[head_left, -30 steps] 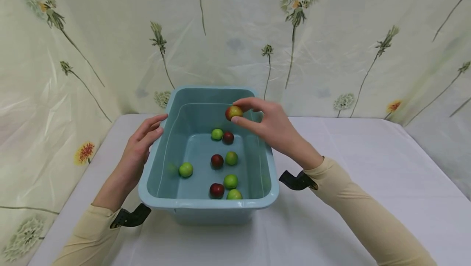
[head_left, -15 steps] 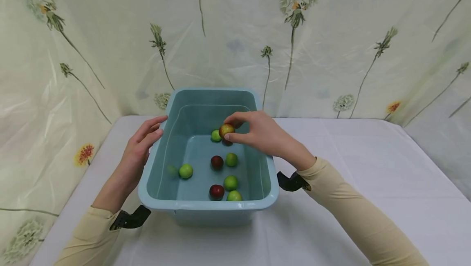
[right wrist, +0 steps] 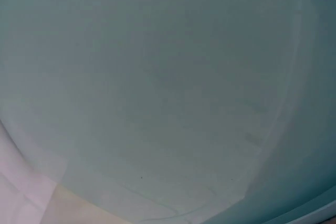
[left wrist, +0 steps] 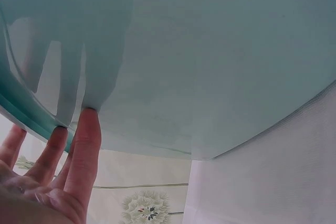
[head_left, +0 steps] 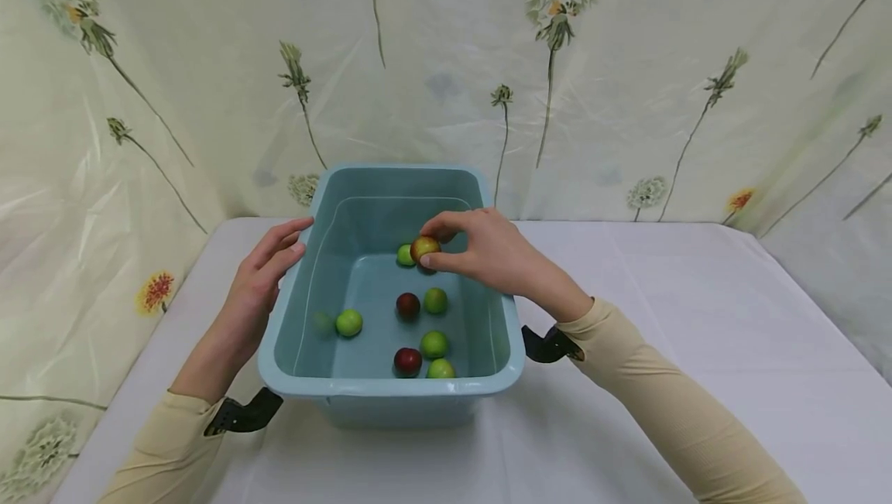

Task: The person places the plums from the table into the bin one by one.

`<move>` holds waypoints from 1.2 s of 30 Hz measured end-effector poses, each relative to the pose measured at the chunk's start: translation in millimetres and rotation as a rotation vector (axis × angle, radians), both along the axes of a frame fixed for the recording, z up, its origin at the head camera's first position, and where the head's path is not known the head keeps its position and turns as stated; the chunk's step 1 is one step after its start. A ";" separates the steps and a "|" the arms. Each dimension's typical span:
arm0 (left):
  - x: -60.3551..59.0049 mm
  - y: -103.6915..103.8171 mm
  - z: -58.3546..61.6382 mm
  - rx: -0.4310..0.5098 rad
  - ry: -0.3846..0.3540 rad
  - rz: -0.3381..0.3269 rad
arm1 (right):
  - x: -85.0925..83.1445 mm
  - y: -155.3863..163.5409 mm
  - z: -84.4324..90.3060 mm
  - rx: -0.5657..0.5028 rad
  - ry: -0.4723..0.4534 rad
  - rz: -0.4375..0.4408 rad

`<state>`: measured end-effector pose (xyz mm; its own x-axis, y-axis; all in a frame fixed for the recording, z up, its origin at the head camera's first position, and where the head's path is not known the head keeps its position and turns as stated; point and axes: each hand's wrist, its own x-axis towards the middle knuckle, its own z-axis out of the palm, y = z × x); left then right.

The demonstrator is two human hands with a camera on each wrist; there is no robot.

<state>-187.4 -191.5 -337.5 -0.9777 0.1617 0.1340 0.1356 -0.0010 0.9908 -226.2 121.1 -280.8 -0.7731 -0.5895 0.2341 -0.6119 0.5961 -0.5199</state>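
My right hand (head_left: 484,250) pinches a small round red-and-yellow fruit (head_left: 425,247) between thumb and fingers, inside the blue plastic tub (head_left: 392,386). In the head view the fruit overlaps a green fruit (head_left: 406,255) and a dark red one behind it. Along the tub's left side, my left hand (head_left: 261,287) has its fingers extended. The left wrist view shows that hand's fingertips (left wrist: 89,116) at the outer wall of the tub. In the right wrist view, the tub's wall (right wrist: 157,87) fills most of the picture and the hand is hidden.
Several more green fruits (head_left: 349,323) and dark red fruits (head_left: 407,362) lie on the tub's floor. The tub stands on a white-covered table (head_left: 669,318). Behind the table hangs a flower-printed sheet (head_left: 446,94).
My right hand has lowered the red-and-yellow fruit deeper into the tub and slightly left, then stayed nearly still over the last half second. The left hand keeps its place beside the tub.
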 end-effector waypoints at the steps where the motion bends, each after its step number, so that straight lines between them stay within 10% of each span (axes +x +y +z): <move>1: 0.2 0.0 0.1 0.000 -0.001 0.000 | 0.3 0.0 0.2 0.001 0.000 -0.002; 27: -0.6 -9.0 5.6 -0.145 0.045 0.001 | 7.6 9.2 -2.1 -0.217 -0.025 -0.072; 36: 2.6 -26.4 13.8 -0.234 0.094 0.015 | 18.2 48.9 -0.4 -0.226 0.013 -0.235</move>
<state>-184.8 -218.0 -323.6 -0.9652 0.1851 0.1849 0.2254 0.2299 0.9467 -208.0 170.0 -281.3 -0.8778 -0.3270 0.3500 -0.4790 0.5920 -0.6482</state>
